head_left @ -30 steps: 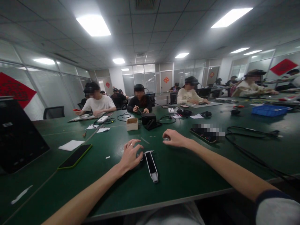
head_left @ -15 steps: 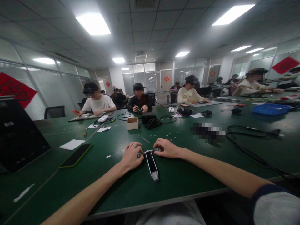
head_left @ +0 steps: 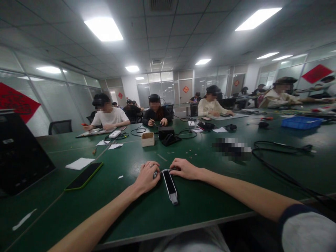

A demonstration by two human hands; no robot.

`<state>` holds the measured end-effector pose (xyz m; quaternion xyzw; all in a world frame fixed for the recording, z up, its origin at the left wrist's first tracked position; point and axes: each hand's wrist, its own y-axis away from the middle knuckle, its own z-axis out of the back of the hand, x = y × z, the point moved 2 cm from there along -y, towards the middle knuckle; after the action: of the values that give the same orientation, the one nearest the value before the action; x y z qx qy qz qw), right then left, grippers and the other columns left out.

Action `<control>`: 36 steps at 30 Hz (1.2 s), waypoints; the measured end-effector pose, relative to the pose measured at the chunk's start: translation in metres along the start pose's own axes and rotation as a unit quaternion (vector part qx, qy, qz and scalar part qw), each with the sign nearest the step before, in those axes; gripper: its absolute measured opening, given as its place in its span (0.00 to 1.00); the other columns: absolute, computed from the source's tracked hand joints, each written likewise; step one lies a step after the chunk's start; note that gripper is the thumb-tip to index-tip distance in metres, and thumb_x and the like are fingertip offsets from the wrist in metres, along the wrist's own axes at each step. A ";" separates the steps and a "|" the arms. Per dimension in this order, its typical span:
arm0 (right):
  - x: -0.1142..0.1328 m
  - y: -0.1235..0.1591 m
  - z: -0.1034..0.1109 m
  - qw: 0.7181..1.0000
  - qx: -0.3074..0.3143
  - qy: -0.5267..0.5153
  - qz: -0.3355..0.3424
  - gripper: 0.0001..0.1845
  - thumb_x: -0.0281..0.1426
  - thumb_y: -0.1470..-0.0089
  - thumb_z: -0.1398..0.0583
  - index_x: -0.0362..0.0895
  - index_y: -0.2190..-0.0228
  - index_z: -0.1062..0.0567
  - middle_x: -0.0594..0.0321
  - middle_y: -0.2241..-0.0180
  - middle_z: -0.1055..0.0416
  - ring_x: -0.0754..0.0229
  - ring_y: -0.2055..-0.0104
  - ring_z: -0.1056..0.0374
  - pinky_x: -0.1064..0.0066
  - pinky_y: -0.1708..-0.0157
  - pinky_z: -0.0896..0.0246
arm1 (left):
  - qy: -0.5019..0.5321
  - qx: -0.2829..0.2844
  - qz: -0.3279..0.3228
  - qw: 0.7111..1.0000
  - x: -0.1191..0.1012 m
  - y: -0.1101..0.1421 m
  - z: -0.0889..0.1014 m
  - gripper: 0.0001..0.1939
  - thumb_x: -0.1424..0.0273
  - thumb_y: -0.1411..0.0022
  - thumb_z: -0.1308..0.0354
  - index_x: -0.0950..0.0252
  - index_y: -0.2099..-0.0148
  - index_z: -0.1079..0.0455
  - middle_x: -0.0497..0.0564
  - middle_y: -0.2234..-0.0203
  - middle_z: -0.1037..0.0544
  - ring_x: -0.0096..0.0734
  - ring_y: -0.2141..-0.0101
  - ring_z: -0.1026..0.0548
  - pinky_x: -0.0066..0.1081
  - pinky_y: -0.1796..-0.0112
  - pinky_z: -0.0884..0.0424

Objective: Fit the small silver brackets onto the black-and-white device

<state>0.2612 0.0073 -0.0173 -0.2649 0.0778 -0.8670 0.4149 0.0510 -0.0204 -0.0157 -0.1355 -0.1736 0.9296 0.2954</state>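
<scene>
A narrow, elongated device [head_left: 170,185] with a white rim and a black middle lies on the green table, pointing from my hands toward me. My left hand [head_left: 149,176] is closed at its far left corner, fingers curled around a small grey part [head_left: 155,174] that partly shows. At the far right corner my right hand [head_left: 186,168] is closed too. Its fingertips pinch a small dark grey part [head_left: 173,168], mostly hidden by the fingers. A thin piece seems to run across the device's far end between both hands; its exact shape is too small to tell.
Several small rings [head_left: 190,153] lie beyond my right hand. A phone with a green edge [head_left: 84,176] and folded white paper [head_left: 79,163] are on the left. Further off stand a small cardboard box [head_left: 148,139] and a blue tray [head_left: 301,122]. Black cables [head_left: 278,175] curve along the right. Several people sit around.
My right fingers have closed in nearer to the device's far end, covering more of the grey part there. My left hand has turned slightly. The device stays almost in place.
</scene>
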 end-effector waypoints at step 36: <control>-0.056 0.009 0.034 0.993 0.043 0.049 -0.093 0.07 0.28 0.47 0.43 0.41 0.65 0.27 0.60 0.67 0.29 0.62 0.68 0.34 0.73 0.69 0.40 | 0.011 0.014 0.011 1.000 0.000 -0.002 0.000 0.05 0.71 0.39 0.50 0.63 0.64 0.33 0.54 0.58 0.27 0.41 0.54 0.32 0.43 0.54 0.37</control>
<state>0.3137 0.0471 -0.0130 -0.2101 0.0351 -0.9164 0.3389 0.0521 -0.0192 -0.0144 -0.1431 -0.1562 0.9336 0.2889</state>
